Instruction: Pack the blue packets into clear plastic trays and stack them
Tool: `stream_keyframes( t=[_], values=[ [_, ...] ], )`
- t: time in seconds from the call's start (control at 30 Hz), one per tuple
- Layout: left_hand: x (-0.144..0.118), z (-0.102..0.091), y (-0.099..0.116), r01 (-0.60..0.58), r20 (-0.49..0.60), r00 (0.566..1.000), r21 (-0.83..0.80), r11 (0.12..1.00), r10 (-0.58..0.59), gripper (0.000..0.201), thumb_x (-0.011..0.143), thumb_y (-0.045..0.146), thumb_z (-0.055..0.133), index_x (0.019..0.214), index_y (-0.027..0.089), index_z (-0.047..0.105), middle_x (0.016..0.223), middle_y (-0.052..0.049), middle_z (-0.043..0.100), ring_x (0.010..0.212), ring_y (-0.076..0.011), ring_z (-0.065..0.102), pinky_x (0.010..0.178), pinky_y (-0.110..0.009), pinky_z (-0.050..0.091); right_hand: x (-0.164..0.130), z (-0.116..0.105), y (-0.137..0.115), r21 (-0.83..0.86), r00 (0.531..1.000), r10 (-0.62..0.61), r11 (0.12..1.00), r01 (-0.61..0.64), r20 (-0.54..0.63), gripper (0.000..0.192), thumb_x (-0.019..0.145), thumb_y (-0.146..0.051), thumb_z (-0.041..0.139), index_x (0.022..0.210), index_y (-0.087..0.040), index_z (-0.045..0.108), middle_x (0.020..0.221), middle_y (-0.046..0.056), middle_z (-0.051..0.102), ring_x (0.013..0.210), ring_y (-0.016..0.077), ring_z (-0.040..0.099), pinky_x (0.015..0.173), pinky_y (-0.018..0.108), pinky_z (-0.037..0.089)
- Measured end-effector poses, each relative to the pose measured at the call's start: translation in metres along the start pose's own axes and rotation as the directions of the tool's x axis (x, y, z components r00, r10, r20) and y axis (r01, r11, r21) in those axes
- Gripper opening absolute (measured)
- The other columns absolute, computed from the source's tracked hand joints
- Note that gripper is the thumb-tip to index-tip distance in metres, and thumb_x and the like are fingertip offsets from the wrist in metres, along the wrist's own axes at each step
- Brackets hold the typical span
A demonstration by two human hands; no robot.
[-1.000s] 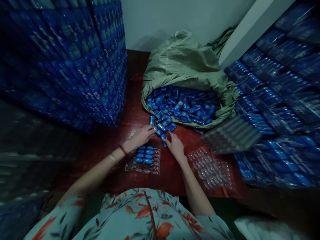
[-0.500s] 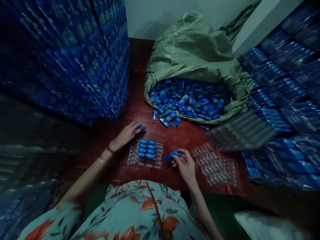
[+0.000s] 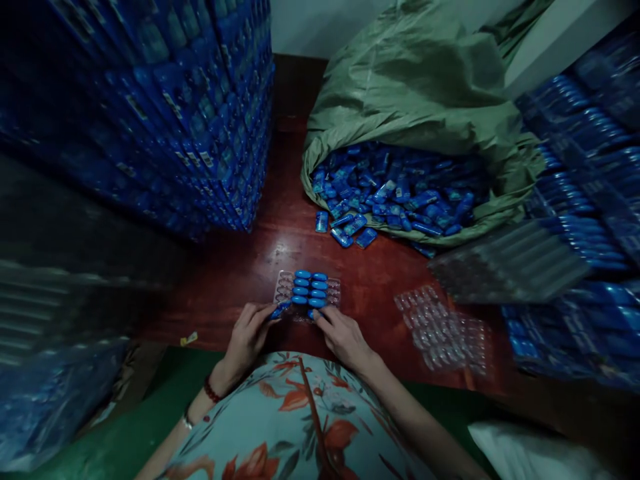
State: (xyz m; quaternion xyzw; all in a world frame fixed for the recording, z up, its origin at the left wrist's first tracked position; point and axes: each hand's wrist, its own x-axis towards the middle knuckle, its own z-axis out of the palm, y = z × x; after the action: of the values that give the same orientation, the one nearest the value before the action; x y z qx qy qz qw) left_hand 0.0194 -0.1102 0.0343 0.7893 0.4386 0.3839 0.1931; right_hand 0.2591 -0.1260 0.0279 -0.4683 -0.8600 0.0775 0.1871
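"Resting where, the clear tray [image 3: 284, 285]?"

"On the red tabletop [image 3: 373, 283], near the body. Two columns of blue ovals [image 3: 302, 283] are being held across its middle; clear cells are being shown to either side."

"Fingers?"

"Closed, both sets. A blue packet [image 3: 280, 309] is being gripped by the left hand [image 3: 249, 333] at the tray's near left corner. A small blue piece [image 3: 313, 313], partly covered, is being pinched by the right hand [image 3: 345, 333] at the near edge."

"Surface?"

"Dark red, worn; a dull gleam is being reflected beyond the tray. Spare clear trays [image 3: 430, 327] are being overlapped at the right. By the near left edge, a yellow scrap [image 3: 189, 339] is being seen."

"Room?"

"Dim. The far side is being filled by a green sack [image 3: 400, 87], blue packets [image 3: 385, 197] being heaped in its mouth, a few being strewn before it. Flanks are being walled by a left stack [image 3: 200, 120] and a right stack [image 3: 580, 193]. Below, green floor [image 3: 150, 407] is being glimpsed."
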Motion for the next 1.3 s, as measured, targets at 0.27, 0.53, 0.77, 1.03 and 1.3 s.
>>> stream_keyframes(
  t=[0.27,0.53,0.77,1.03,1.3],
  values=[
    [-0.01,0.008,-0.001,-0.084,0.133,0.988,0.04,0.996,0.078,0.038,0.09,0.012,0.046,0.127,0.021,0.047,0.1,-0.008,0.058,0.088,-0.0151,0.057,0.076,-0.025,0.05,0.002,0.006,0.003,-0.005,0.987,0.073,0.997,-0.075,-0.146,0.027,0.088,-0.009,0.045,0.108,-0.019,0.061,0.094,0.009,0.058,0.084,0.017,0.05,0.07,0.028,0.043],
    [0.009,0.03,-0.007,-0.171,0.375,0.923,0.199,0.965,0.087,0.038,0.087,0.004,0.034,0.12,0.016,0.049,0.101,-0.01,0.057,0.091,-0.0192,0.054,0.078,-0.033,0.051,0.001,0.015,0.0,-0.042,0.977,0.05,0.997,-0.06,-0.205,0.03,0.086,-0.006,0.044,0.108,-0.016,0.062,0.09,0.009,0.059,0.085,0.0182,0.049,0.071,0.03,0.038],
    [0.037,0.039,0.001,-0.322,0.66,0.751,0.322,0.89,0.033,0.027,0.083,0.002,0.042,0.103,0.013,0.056,0.098,-0.009,0.058,0.095,-0.023,0.054,0.077,-0.034,0.049,0.012,0.018,-0.003,-0.097,0.964,0.029,0.994,-0.057,-0.264,0.028,0.086,-0.009,0.044,0.105,-0.015,0.064,0.087,0.009,0.06,0.085,0.0183,0.049,0.077,0.033,0.038],
    [0.07,0.027,-0.021,-0.466,0.374,0.859,0.289,0.836,0.35,0.032,0.091,0.02,0.045,0.122,0.019,0.051,0.101,-0.009,0.061,0.088,-0.0201,0.056,0.078,-0.033,0.047,0.019,0.015,0.038,0.151,0.839,0.29,0.957,-0.248,-0.46,0.026,0.089,-0.019,0.048,0.108,-0.023,0.065,0.092,0.006,0.057,0.086,0.0164,0.053,0.075,0.031,0.043],
    [0.223,0.094,-0.064,0.139,0.34,0.92,0.177,0.974,-0.193,0.031,0.088,0.032,0.051,0.113,0.014,0.054,0.111,-0.012,0.057,0.103,-0.0219,0.054,0.089,-0.033,0.043,0.094,0.001,0.128,-0.043,0.841,0.506,0.852,-0.522,-0.191,0.034,0.086,-0.026,0.054,0.119,-0.018,0.054,0.106,0.012,0.059,0.092,0.0227,0.055,0.075,0.035,0.045]
  ],
)
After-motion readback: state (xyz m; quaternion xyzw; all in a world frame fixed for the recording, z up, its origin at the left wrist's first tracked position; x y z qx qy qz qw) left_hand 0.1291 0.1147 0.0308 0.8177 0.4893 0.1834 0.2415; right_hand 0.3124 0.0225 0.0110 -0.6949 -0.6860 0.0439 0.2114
